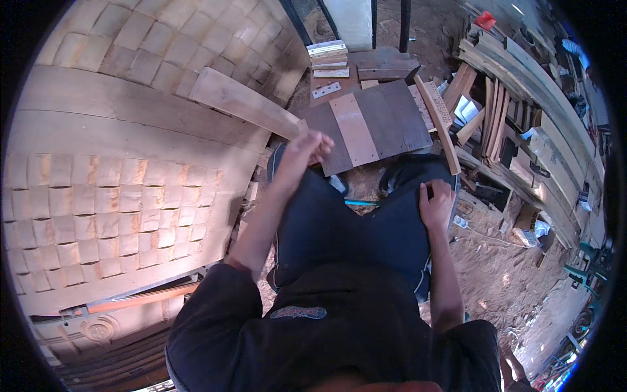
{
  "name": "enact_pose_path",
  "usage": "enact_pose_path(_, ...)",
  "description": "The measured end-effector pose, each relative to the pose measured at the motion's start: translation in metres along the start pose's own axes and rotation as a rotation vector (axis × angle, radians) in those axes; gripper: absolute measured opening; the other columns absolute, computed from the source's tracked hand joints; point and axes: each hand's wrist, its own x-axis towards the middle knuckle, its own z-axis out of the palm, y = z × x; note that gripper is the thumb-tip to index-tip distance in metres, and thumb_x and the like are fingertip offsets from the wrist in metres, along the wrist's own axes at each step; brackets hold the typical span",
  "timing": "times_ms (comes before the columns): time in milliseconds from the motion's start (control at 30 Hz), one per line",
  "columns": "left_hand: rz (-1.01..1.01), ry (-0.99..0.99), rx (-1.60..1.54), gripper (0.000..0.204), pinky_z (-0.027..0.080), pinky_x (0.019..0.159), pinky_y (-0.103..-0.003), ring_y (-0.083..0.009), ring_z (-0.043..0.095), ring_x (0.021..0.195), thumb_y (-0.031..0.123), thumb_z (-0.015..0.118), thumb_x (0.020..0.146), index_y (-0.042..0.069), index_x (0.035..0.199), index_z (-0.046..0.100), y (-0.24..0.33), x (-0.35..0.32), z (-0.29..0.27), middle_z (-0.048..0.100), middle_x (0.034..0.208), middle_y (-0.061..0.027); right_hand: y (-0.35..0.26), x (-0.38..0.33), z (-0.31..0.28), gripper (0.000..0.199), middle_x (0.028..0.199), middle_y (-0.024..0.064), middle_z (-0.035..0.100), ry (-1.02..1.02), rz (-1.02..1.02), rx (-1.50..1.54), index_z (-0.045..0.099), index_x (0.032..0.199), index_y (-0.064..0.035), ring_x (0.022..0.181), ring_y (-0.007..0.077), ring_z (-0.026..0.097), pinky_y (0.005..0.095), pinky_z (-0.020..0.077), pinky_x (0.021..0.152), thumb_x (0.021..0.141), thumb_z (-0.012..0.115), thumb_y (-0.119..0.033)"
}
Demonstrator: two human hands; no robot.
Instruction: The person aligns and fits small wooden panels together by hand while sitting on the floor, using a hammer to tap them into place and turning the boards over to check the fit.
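The plank [245, 101] is up & left of the L hand [309, 149], w/ its near end right by the fingers; can't tell if they touch. Its long side runs on a slant, from the woven panel [130, 130] down to the left corner of the dark surface [398, 117]. The L hand is much nearer to it than the R hand [436, 205], which rests on the R leg [398, 222]. L fingers are curled in, a bit blurry; can't tell if they pinch anything. R fingers are bent too; can't tell if they hold anything. A pale strip [353, 130] crosses the surface. What looks like a sm. brown box [524, 224] is on the dirt floor [490, 264], far right; can't tell what's in it.
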Motion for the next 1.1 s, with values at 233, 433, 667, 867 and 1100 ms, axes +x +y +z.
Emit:
enact_pose_path(233,0.493,0.19,0.791,0.036,0.049,0.082,-0.038,-0.0246,0.064,0.094,0.024,0.069,0.087,0.008,0.118,0.061,0.004,0.214,-0.106,0.066,0.109,-0.0116,-0.018,0.018,0.006,0.013,0.086,0.011,0.06,-0.061,-0.032,-0.057,0.061,0.084,-0.0051,0.091,0.032,0.056,0.0449,0.0402,0.086,0.085,0.065,-0.017)
enact_pose_path(433,0.621,0.341,1.668,0.039,0.039,0.095,-0.047,-0.0304,0.054,0.114,0.028,0.07,0.082,0.011,0.117,0.065,0.022,0.3,-0.089,0.062,0.119,-0.0095,-0.005,0.028,0.01,0.011,0.085,0.0108,0.06,-0.078,0.019,-0.087,0.06,0.084,-0.0057,0.089,0.0319,0.056,0.0445,0.0397,0.083,0.082,0.067,-0.014)
enact_pose_path(667,0.865,0.284,1.824,0.026,0.041,0.087,-0.04,-0.0234,0.059,0.101,0.025,0.066,0.082,0.013,0.106,0.069,0.007,0.339,-0.11,0.067,0.104,-0.0038,-0.002,0.039,0.011,0.01,0.086,0.0103,0.058,-0.094,0.043,-0.111,0.059,0.083,-0.0063,0.09,0.0321,0.055,0.0444,0.0392,0.084,0.081,0.066,-0.013)
enact_pose_path(867,1.106,0.243,1.928,0.021,0.043,0.084,-0.04,-0.0205,0.066,0.088,0.022,0.063,0.08,0.012,0.097,0.07,0.023,0.357,-0.135,0.069,0.089,-0.0037,0.001,0.044,0.012,0.009,0.088,0.0111,0.057,-0.107,0.007,-0.107,0.059,0.084,-0.0065,0.092,0.0317,0.055,0.0442,0.0393,0.084,0.08,0.065,-0.013)
enact_pose_path(1100,0.478,0.495,0.912,0.029,0.049,0.063,-0.042,-0.0353,0.065,0.067,0.025,0.053,0.095,0.0,0.092,0.067,0.059,0.274,-0.102,0.066,0.074,-0.0192,0.001,0.04,0.013,0.01,0.088,0.0114,0.058,-0.079,0.036,-0.13,0.059,0.083,-0.0063,0.092,0.0326,0.055,0.0445,0.0395,0.083,0.08,0.065,-0.014)
